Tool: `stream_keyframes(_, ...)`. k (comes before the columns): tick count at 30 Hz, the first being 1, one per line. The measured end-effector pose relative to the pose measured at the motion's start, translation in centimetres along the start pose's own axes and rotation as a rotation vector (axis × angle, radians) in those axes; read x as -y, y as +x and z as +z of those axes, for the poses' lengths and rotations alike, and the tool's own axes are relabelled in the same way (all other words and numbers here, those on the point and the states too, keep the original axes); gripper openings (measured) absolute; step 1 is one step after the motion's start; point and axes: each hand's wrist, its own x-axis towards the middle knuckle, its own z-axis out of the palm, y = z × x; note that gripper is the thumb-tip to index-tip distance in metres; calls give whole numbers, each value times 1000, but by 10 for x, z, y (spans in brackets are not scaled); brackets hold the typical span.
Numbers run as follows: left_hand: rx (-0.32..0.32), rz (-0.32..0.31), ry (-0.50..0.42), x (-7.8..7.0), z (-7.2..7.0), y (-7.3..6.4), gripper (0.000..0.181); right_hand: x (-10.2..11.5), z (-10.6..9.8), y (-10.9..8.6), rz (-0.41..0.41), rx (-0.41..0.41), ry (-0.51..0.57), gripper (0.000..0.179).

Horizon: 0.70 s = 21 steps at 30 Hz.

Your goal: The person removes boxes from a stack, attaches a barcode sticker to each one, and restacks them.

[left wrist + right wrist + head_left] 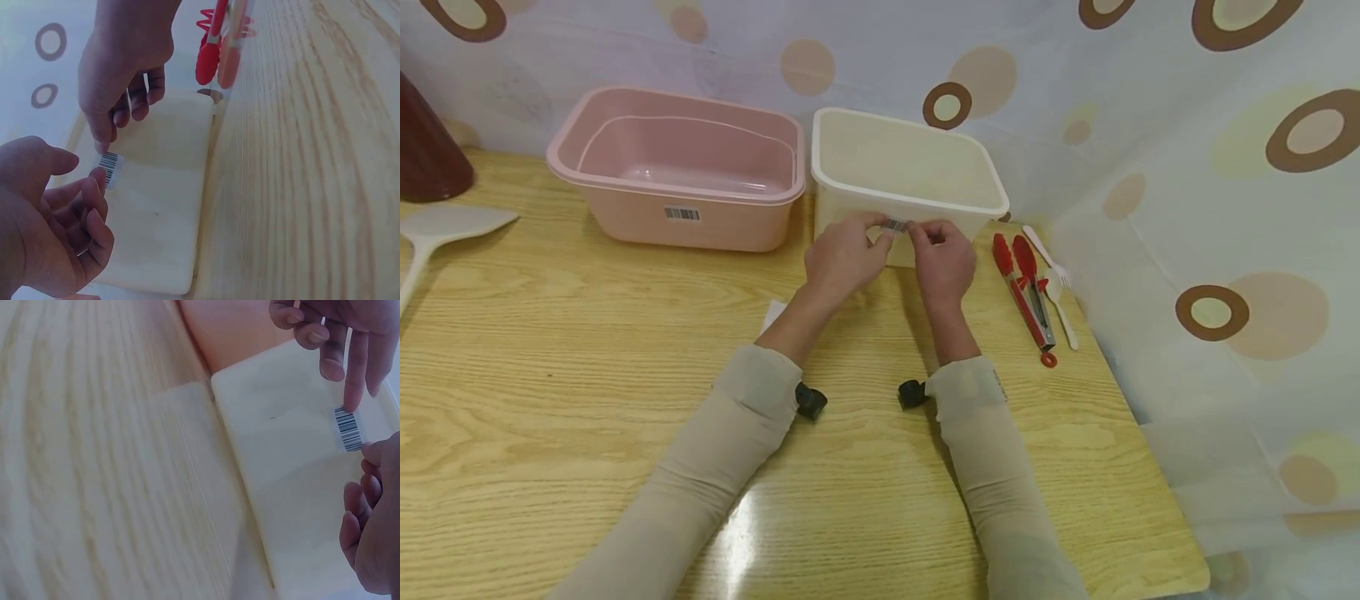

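A small barcode label (349, 429) lies against the front wall of the cream plastic bin (910, 197), just below its rim. My left hand (847, 254) touches one end of the label with an extended index fingertip, its thumb held apart. At the other end, my right hand (945, 260) pinches the label's edge between thumb and finger, the remaining fingers curled. In the left wrist view both hands, the left (53, 212) and the right (125, 65), meet over the label from opposite sides.
To the left stands a pink bin (700, 225) with its own barcode label. Red-tipped tongs (1030, 292), a fork (1047, 254) and a spoon (1060, 308) lie right. A white turner (452, 225) and dark red object (430, 150) are far left. White paper (773, 313) shows beside the left forearm.
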Motion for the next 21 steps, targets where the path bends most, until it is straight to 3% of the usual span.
stream_keyframes(11, 35, -2, -7, -1, 0, -2, 42, -3, -1, 1, 35, 24, 16, 33)
stream_keyframes(21, 69, 2, 6, -1, 1, -2, 46, -1, 3, 0, 8, 71, -9, 37)
